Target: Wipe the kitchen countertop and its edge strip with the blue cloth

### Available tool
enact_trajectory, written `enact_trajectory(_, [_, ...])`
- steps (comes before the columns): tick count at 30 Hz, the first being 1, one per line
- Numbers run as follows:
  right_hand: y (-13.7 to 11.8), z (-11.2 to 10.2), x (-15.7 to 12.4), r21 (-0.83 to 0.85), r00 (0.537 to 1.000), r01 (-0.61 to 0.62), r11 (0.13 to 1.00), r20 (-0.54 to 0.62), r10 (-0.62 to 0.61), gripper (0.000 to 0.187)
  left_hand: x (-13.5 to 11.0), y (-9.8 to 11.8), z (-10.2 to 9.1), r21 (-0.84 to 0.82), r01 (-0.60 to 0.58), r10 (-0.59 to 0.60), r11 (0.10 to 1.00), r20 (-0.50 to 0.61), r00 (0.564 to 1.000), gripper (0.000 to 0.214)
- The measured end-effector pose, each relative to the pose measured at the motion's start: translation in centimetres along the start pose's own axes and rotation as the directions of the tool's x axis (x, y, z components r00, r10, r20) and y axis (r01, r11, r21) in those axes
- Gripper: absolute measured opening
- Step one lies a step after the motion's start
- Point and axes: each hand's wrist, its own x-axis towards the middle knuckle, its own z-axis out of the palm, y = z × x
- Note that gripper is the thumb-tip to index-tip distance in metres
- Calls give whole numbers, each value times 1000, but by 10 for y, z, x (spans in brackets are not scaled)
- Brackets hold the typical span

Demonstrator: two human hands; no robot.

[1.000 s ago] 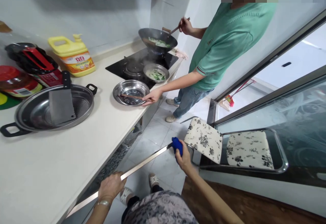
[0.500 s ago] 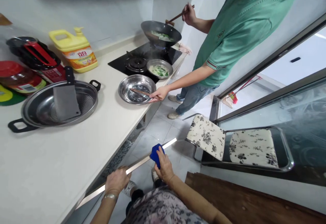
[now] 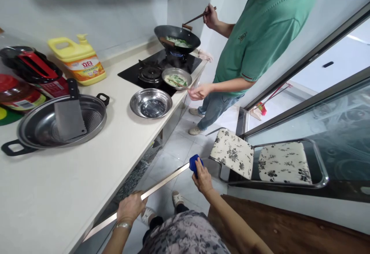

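Observation:
My left hand [image 3: 130, 207] is closed over a long, narrow, shiny metal edge [image 3: 166, 182], which looks like the top of an open cabinet door below the counter. In my right hand [image 3: 204, 177] is a blue cloth [image 3: 195, 163], pressed around the far end of that edge. My fingers cover part of the cloth. Beneath the edge, the door's face is mostly out of sight.
A co-worker in a green shirt [image 3: 268, 34] cooks at a wok [image 3: 177, 40] on the stove. On the counter [image 3: 115, 173] are a steel bowl [image 3: 135, 105] and a pan [image 3: 31, 136] holding a cleaver [image 3: 69, 119]. A floral chair [image 3: 232, 152] stands right.
My right hand has slid the blue cloth along the metal edge to its far end. My left hand keeps its grip. The co-worker's chopsticks have moved from the steel bowl to the dish of greens.

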Motion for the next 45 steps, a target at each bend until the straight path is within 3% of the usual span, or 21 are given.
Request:
enact_trajectory(8, [-23,20,4,169,994,-7,986,-107,25,75,-2,2,-4,12,2,-2,1000,3,1000,50])
enact_trajectory(14, [-52,29,-6,249,996,18,968,-85,4,80,-1,2,-5,7,-16,16,1000,-4,1000,53])
enact_trajectory(19, [-44,11,-7,168,996,74,983,27,-80,73,-1,1,-5,13,-6,6,1000,-10,1000,50])
enact_trajectory(23, [-14,-16,11,55,997,16,998,71,-20,68,1,-1,-1,14,1,-1,1000,-20,1000,49])
enact_trajectory(27, [-4,-20,21,69,996,-26,997,86,20,67,2,-2,2,11,-11,11,1000,-32,999,47])
enact_trajectory(34, [-31,1,17,204,999,-40,978,39,33,71,1,0,-1,3,-17,17,1000,-16,1000,54])
enact_trajectory(40, [-80,5,6,185,988,42,982,139,-69,73,3,-2,-3,-9,11,-11,1000,-18,1000,55])
enact_trajectory(42, [-79,-3,6,140,977,70,988,188,-96,71,3,-2,-2,-13,14,-15,1000,-20,1000,54])
enact_trajectory(45, [-54,-21,14,75,969,95,993,223,-110,69,2,-2,-3,-22,24,-24,999,-19,1000,55])
